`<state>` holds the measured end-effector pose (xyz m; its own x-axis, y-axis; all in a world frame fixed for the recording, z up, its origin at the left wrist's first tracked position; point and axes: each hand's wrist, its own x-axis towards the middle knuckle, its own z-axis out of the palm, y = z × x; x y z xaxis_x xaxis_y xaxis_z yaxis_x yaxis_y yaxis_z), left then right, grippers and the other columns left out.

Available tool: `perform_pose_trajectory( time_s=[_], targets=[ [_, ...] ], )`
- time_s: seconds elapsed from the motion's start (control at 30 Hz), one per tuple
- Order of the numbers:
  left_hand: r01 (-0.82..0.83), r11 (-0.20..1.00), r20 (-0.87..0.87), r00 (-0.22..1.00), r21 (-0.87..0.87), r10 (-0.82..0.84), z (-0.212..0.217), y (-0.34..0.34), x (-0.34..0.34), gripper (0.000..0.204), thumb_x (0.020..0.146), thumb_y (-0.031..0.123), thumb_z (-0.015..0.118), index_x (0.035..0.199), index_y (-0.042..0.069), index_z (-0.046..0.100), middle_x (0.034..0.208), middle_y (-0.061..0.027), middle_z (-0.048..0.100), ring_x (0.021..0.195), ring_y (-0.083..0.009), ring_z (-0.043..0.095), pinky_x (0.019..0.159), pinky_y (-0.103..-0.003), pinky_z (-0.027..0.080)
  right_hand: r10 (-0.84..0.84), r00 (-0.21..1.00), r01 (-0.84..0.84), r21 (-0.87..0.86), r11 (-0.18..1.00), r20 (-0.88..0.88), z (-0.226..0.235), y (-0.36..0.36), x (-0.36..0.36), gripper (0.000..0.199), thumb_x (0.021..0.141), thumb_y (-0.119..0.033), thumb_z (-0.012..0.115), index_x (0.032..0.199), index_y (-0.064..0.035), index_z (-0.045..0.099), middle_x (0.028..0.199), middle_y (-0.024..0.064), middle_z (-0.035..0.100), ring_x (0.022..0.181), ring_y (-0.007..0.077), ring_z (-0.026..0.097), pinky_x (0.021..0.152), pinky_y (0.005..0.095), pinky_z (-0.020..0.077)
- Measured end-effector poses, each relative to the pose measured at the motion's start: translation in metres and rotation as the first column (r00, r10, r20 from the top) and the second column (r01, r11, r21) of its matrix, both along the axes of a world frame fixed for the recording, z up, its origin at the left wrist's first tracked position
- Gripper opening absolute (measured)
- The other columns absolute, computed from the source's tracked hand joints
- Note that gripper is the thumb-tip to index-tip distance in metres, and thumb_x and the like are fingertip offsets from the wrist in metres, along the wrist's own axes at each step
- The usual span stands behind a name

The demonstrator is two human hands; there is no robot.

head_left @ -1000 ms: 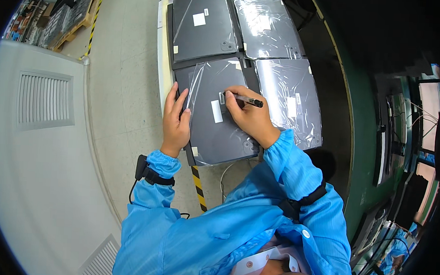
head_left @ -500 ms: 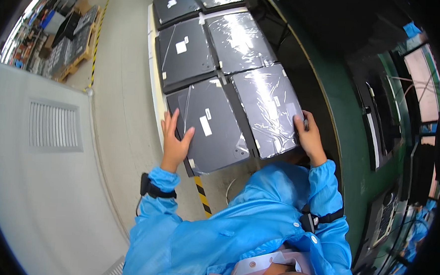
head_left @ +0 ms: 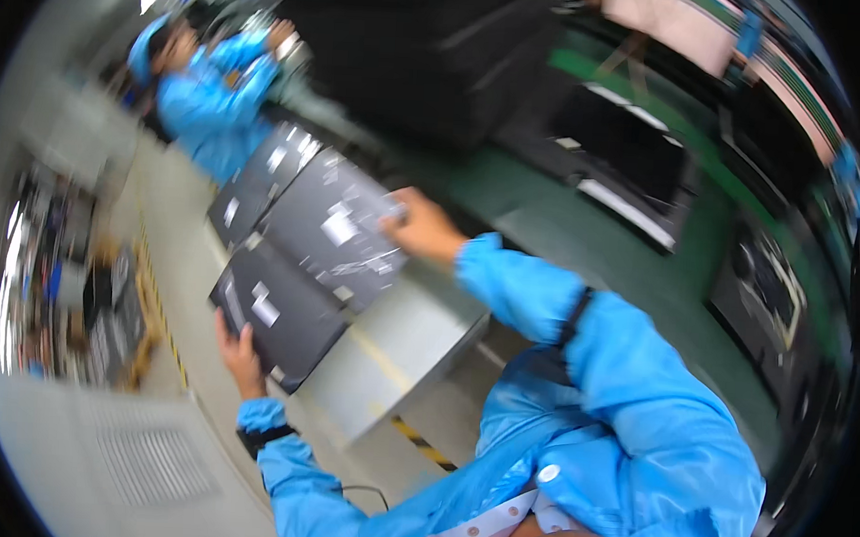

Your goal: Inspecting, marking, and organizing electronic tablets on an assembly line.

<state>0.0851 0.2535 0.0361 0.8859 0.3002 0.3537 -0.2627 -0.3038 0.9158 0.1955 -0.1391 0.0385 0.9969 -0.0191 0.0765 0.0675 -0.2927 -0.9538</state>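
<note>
The near dark wrapped panel (head_left: 277, 309) is gripped by the left hand (head_left: 236, 351); the next panel (head_left: 340, 230) is pinched by the right hand (head_left: 420, 231).

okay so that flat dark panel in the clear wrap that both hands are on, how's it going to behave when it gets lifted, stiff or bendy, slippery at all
The dark wrapped panel looks flat and straight-edged, so probably stiff rather than floppy. Its glossy clear wrap may be slippery under the left hand. The right hand sits at a neighbouring panel, and wide thin sheets may tilt if gripped at one edge.

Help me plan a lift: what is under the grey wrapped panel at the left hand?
Under the nearest grey panel a pale table shows at its right edge. The left hand grips its near edge; whatever lies directly beneath is covered.
</note>
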Motion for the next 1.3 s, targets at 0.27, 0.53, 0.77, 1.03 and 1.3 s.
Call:
perform_pose_trajectory(
  time_s=[0.27,0.53,0.77,1.03,1.3],
  targets=[
    [0.037,0.999,-0.317,0.948,0.036,-0.024,-0.064,0.053,0.072,0.054,0.1,0.012,0.053,0.149,-0.005,0.036,0.148,-0.0214,0.045,0.127,-0.0295,0.051,0.108,-0.037,0.04,0.48,0.849,-0.3,-0.546,0.782,0.221,0.072,-0.055,-0.048,0.044,0.078,-0.013,0.067,0.119,-0.0049,0.057,0.109,0.0197,0.064,0.105,0.0379,0.063,0.086,0.0488,0.0527],
    [-0.198,0.842,0.191,0.975,0.502,0.115,0.029,-0.168,0.003,0.03,0.101,0.023,0.059,0.107,-0.005,0.068,0.101,-0.0221,0.069,0.089,-0.0345,0.064,0.087,-0.04,0.052,-0.124,0.988,-0.082,-0.992,0.094,-0.093,0.128,-0.304,-0.265,0.032,0.076,-0.016,0.068,0.106,-0.0057,0.063,0.089,0.0102,0.067,0.088,0.0277,0.068,0.068,0.042,0.0516],
    [0.691,0.424,0.282,0.316,0.586,-0.906,0.054,-0.47,-0.107,0.02,0.092,-0.007,0.056,0.111,-0.005,0.063,0.114,-0.0188,0.067,0.107,-0.0331,0.064,0.097,-0.04,0.049,-0.264,0.753,0.657,-0.715,0.241,0.603,0.111,-0.344,-0.428,0.029,0.082,-0.021,0.07,0.108,-0.0106,0.064,0.082,0.005,0.059,0.078,0.0239,0.062,0.068,0.0381,0.0496],
    [0.982,0.166,0.088,0.158,0.087,-0.983,0.059,-0.589,-0.18,0.02,0.098,0.0,0.053,0.115,-0.005,0.062,0.106,-0.017,0.069,0.101,-0.0235,0.066,0.092,-0.034,0.05,-0.57,-0.336,0.619,-0.28,-0.734,0.75,0.094,-0.438,-0.767,0.032,0.083,-0.022,0.07,0.107,-0.0027,0.067,0.108,0.017,0.065,0.102,0.036,0.061,0.088,0.0422,0.0505],
    [0.909,-0.008,0.059,-0.035,0.417,-0.998,0.052,-0.655,-0.234,0.013,0.091,-0.003,0.061,0.102,-0.003,0.067,0.097,-0.0148,0.071,0.091,-0.0254,0.068,0.083,-0.034,0.053,-0.816,0.016,0.642,-0.631,-0.435,0.578,0.101,-0.521,-0.896,0.031,0.091,-0.031,0.065,0.104,-0.0029,0.07,0.111,0.0176,0.065,0.109,0.0355,0.06,0.094,0.0431,0.0473]
  ],
)
